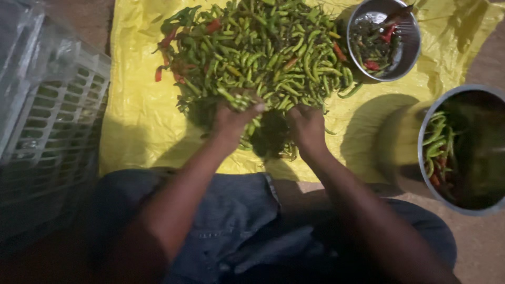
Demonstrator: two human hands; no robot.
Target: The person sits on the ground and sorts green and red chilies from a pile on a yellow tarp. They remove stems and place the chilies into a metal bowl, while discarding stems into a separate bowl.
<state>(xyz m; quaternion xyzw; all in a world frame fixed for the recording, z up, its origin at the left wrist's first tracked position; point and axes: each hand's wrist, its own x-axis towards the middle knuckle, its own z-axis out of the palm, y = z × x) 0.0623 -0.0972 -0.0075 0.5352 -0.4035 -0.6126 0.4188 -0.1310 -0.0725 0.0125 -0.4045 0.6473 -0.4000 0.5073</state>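
Note:
A big heap of green chillies (263,52), with a few red ones mixed in, lies on a yellow plastic sheet (137,121). My left hand (231,118) is at the heap's near edge, closed on a bunch of green chillies (239,100) that stick up past the fingers. My right hand (306,126) rests on the near edge of the heap beside it, fingers curled down among the chillies; what it holds is hidden. My legs in blue denim fill the bottom of the view.
A small steel bowl (407,50) with stems and red bits stands at the back right. A larger steel pot (428,131) with several green and red chillies is at the right. A white plastic crate (47,121) stands on the left.

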